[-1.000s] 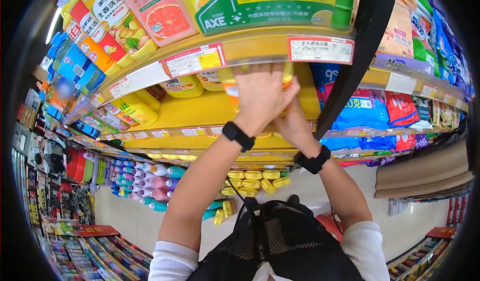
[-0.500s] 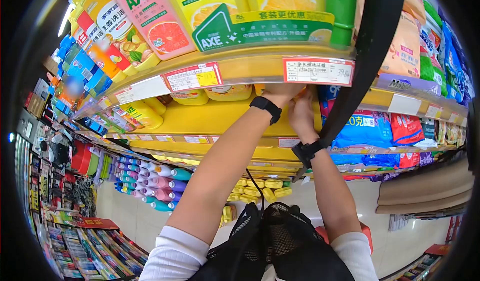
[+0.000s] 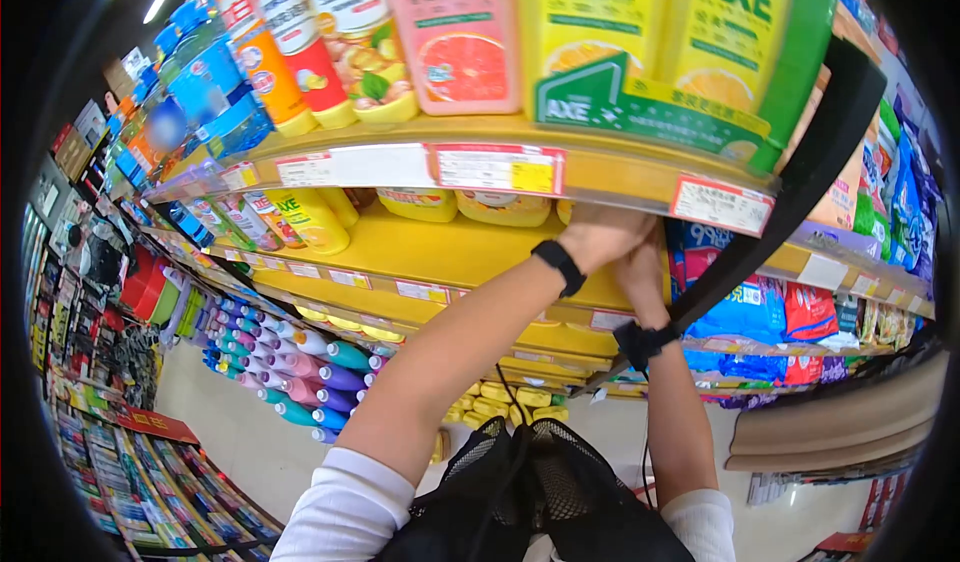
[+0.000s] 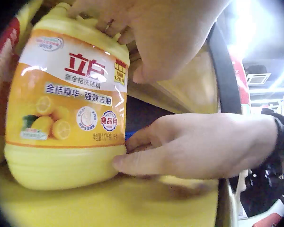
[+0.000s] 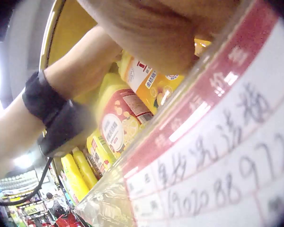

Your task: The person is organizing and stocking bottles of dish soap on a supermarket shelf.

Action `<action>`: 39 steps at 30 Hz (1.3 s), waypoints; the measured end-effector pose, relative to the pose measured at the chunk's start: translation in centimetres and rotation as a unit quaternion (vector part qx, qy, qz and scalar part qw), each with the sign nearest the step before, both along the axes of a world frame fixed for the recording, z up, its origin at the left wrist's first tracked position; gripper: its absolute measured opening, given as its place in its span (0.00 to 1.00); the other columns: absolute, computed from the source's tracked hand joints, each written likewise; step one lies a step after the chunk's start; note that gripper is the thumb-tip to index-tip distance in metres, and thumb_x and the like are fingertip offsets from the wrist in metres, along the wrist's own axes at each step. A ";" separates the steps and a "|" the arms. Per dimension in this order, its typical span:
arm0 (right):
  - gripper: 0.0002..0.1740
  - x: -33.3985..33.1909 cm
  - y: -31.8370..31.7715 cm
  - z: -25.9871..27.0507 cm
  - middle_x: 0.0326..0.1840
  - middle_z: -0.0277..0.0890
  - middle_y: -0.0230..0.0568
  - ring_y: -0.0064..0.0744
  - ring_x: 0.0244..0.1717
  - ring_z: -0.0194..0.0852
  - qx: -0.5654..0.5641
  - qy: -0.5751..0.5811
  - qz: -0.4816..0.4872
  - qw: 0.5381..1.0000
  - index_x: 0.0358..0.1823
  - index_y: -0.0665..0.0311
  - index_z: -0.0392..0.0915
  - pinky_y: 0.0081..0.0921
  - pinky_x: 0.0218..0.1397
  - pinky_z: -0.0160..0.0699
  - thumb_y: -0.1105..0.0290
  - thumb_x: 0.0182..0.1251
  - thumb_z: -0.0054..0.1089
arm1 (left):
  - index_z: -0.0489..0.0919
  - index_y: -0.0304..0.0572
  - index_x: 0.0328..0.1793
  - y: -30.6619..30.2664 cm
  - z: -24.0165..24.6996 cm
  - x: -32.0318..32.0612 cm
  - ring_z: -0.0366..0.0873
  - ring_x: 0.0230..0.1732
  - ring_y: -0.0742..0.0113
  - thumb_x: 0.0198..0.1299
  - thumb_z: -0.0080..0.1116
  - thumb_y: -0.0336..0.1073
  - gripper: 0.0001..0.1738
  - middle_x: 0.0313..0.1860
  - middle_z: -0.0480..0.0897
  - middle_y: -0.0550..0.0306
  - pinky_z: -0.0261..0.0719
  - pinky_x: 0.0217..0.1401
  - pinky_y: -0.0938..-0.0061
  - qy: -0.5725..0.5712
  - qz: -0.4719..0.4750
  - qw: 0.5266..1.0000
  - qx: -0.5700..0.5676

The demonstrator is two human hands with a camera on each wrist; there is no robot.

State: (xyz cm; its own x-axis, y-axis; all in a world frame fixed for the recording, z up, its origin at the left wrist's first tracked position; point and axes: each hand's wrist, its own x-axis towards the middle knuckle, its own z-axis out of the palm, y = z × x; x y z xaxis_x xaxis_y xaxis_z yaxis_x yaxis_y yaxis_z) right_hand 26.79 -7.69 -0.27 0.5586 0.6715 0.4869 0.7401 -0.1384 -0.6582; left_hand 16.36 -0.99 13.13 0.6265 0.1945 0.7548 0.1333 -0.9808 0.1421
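A yellow bottle with an orange label [image 4: 66, 104] stands on the yellow shelf in the left wrist view. My left hand [image 4: 165, 38] reaches over it from above, fingers curled at its top by the handle. Low on the bottle's right side, my right hand [image 4: 194, 146] grips the edge, thumb in front. In the head view, left hand [image 3: 610, 234] and right hand [image 3: 640, 270] are close together under the upper shelf, their fingertips and the bottle hidden. The right wrist view shows part of the bottle [image 5: 149, 82] behind my right hand [image 5: 151, 33].
Upper shelf edge [image 3: 380, 166] with price tags overhangs both wrists. A black shelf post [image 3: 790, 197] stands just right of them. Other yellow bottles [image 3: 505, 208] sit left on the same shelf. AXE bottles [image 3: 720, 42] stand above; bagged goods [image 3: 740, 312] lie beyond the post.
The bottle, visible in my hands a second ago, has gone in under the upper shelf with them. The head view has turned, so the shelves appear shifted right.
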 end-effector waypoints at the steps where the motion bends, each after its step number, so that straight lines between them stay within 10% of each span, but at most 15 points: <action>1: 0.34 -0.6 -0.5 0.5 0.71 0.59 0.73 0.71 0.71 0.57 -0.011 0.024 0.002 1.000 0.74 0.78 0.55 0.49 0.74 0.62 0.72 0.69 0.54 | 0.81 0.39 0.56 0.1 -0.3 -1.5 0.79 0.55 0.41 0.61 0.59 0.44 0.21 0.55 0.82 0.41 0.75 0.59 0.48 0.044 -0.009 0.999 -0.008; 9: 0.23 -5.2 -1.8 1.3 0.56 0.73 0.68 0.67 0.60 0.70 -0.079 -0.071 -0.030 0.994 0.59 0.77 0.71 0.50 0.64 0.70 0.71 0.65 0.61 | 0.74 0.35 0.62 5.5 -5.2 -15.9 0.68 0.70 0.49 0.63 0.58 0.43 0.25 0.67 0.74 0.42 0.57 0.75 0.47 0.028 0.095 0.992 0.082; 19: 0.17 -8.3 2.9 -0.5 0.55 0.72 0.63 0.62 0.59 0.69 -0.065 -0.172 -0.098 0.978 0.49 0.74 0.77 0.52 0.62 0.68 0.70 0.63 0.62 | 0.82 0.33 0.43 13.4 -10.4 -31.2 0.80 0.52 0.50 0.65 0.57 0.40 0.15 0.49 0.84 0.44 0.69 0.62 0.53 0.063 0.223 0.972 -0.050; 26: 0.12 -10.0 2.6 2.3 0.51 0.76 0.61 0.60 0.55 0.74 -0.131 -0.221 -0.107 0.960 0.42 0.72 0.76 0.53 0.58 0.73 0.68 0.65 0.60 | 0.83 0.28 0.51 14.3 -13.4 -32.9 0.79 0.63 0.46 0.62 0.55 0.39 0.20 0.57 0.84 0.38 0.71 0.68 0.53 0.032 0.199 0.979 0.029; 32: 0.12 -9.4 2.9 1.3 0.28 0.78 0.58 0.63 0.32 0.78 -0.085 -0.207 -0.080 0.971 0.28 0.67 0.73 0.53 0.35 0.77 0.67 0.67 0.59 | 0.82 0.26 0.52 14.6 -14.2 -32.7 0.80 0.62 0.45 0.61 0.53 0.39 0.22 0.57 0.83 0.37 0.73 0.67 0.52 0.008 0.199 0.980 0.023; 39: 0.14 -9.9 2.5 1.7 0.28 0.77 0.58 0.62 0.32 0.78 -0.092 -0.168 -0.080 0.978 0.27 0.68 0.73 0.52 0.38 0.76 0.65 0.66 0.60 | 0.82 0.26 0.52 14.5 -14.2 -32.8 0.80 0.61 0.45 0.60 0.53 0.38 0.21 0.57 0.83 0.37 0.73 0.68 0.53 -0.002 0.197 0.980 0.025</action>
State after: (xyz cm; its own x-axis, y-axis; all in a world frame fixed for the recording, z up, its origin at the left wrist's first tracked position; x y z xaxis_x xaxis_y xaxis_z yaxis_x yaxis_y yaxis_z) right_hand 16.85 -5.24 1.44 0.4932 0.6813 0.5408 0.8693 -0.3634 -0.3350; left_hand -16.45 13.54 -1.10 0.5075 0.3833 0.7717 0.5022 -0.8593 0.0965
